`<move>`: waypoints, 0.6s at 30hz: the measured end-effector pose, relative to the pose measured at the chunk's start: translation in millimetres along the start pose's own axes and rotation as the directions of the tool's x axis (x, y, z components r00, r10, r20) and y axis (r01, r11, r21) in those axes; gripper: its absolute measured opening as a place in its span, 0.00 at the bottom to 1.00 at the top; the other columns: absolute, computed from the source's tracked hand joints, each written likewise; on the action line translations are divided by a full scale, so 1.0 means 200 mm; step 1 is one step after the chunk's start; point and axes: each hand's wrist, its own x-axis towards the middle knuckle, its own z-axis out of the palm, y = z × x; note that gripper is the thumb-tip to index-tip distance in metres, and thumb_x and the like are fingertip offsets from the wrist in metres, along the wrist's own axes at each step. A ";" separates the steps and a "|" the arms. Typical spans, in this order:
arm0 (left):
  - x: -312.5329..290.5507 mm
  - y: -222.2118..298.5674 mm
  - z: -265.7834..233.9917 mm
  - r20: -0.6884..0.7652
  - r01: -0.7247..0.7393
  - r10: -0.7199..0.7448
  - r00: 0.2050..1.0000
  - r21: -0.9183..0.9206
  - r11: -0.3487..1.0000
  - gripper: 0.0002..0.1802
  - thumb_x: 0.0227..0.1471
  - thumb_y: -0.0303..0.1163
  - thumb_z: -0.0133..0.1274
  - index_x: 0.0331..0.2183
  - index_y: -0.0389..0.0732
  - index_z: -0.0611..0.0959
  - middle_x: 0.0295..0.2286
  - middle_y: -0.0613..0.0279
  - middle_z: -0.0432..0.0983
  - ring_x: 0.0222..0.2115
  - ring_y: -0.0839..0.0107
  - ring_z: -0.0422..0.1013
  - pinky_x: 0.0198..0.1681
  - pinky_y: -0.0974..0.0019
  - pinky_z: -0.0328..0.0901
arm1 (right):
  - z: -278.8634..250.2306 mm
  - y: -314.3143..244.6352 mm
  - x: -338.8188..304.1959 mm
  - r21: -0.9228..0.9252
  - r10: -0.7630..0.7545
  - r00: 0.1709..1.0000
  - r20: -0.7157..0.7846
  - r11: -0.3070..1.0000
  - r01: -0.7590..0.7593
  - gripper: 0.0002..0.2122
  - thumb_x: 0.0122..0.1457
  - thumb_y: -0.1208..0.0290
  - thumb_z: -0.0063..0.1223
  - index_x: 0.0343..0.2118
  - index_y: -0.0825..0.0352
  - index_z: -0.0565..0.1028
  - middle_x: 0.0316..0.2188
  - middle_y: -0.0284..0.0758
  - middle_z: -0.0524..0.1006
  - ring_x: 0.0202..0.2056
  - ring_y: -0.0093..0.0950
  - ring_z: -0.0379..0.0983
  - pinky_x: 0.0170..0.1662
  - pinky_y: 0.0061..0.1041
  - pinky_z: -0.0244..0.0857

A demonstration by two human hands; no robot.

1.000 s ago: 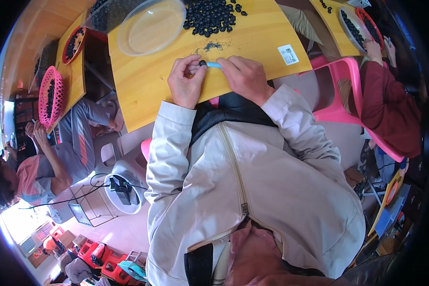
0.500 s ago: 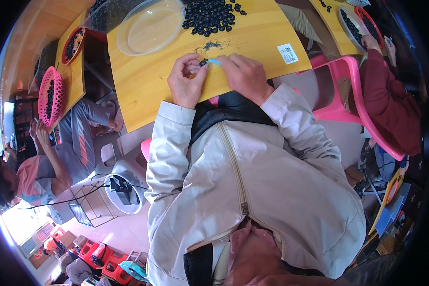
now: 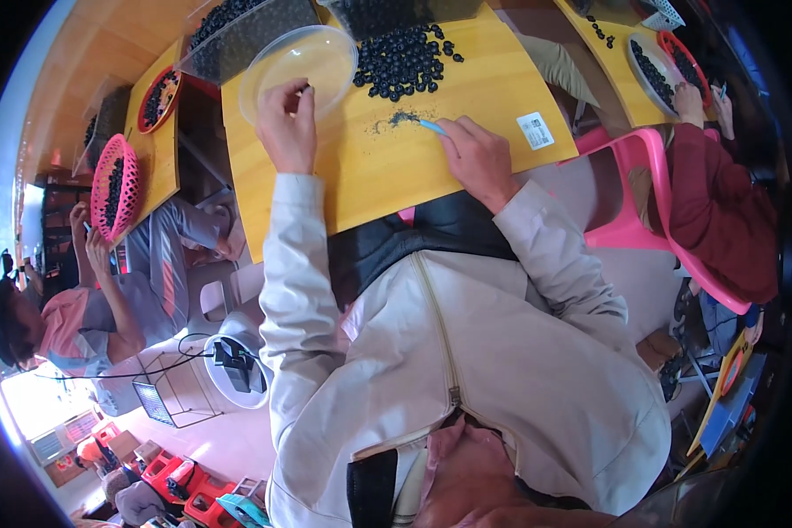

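Note:
My left hand (image 3: 288, 132) is at the near rim of a shallow clear plastic bowl (image 3: 253, 70). Its thumb and fingertips are closed on a small black round piece (image 3: 303, 86), of which only a little shows. Over the table's near edge, my right hand (image 3: 481, 160) grips a slim light-blue tool (image 3: 431, 128), its tip pointing left toward a scatter of dark crumbs (image 3: 403, 117). Beyond these lies a loose pile of small black round pieces (image 3: 400, 66) on the yellow wooden table (image 3: 352, 180).
Clear bins of black pieces (image 3: 246, 35) stand at the table's far side. A white label (image 3: 535, 130) is at the right. People work at tables on both sides, near a pink basket (image 3: 117, 187) and a pink chair (image 3: 629, 150). A white bucket (image 3: 238, 374) stands behind me to the left.
My left hand has moved left and away from me to the clear bowl with the black piece. My right hand and its blue tool have shifted right, apart from the left hand.

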 end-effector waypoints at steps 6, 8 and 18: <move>-0.01 0.11 0.18 0.187 -0.139 0.123 0.975 0.073 0.988 0.13 0.52 0.20 0.59 0.42 0.39 0.85 0.36 0.52 0.77 0.33 0.57 0.77 0.38 0.58 0.72 | -0.02 0.02 -0.02 0.023 0.106 0.994 0.025 0.994 -0.107 0.07 0.59 0.70 0.60 0.40 0.60 0.81 0.30 0.33 0.78 0.30 0.40 0.79 0.30 0.38 0.72; -0.07 0.08 0.25 0.388 -0.287 0.257 0.885 0.020 0.958 0.13 0.51 0.20 0.60 0.41 0.38 0.85 0.36 0.50 0.77 0.35 0.52 0.76 0.40 0.55 0.72 | -0.03 0.00 0.00 0.080 0.105 0.994 0.040 0.991 -0.108 0.08 0.60 0.72 0.60 0.42 0.61 0.81 0.31 0.36 0.78 0.31 0.42 0.78 0.31 0.38 0.71; -0.05 0.06 0.35 0.564 -0.298 0.105 0.819 0.263 0.918 0.06 0.53 0.27 0.58 0.34 0.38 0.85 0.32 0.50 0.77 0.36 0.49 0.77 0.40 0.51 0.72 | 0.00 0.03 0.03 0.068 0.110 0.993 0.033 0.991 -0.112 0.08 0.59 0.70 0.60 0.41 0.60 0.81 0.30 0.35 0.78 0.32 0.41 0.79 0.32 0.40 0.73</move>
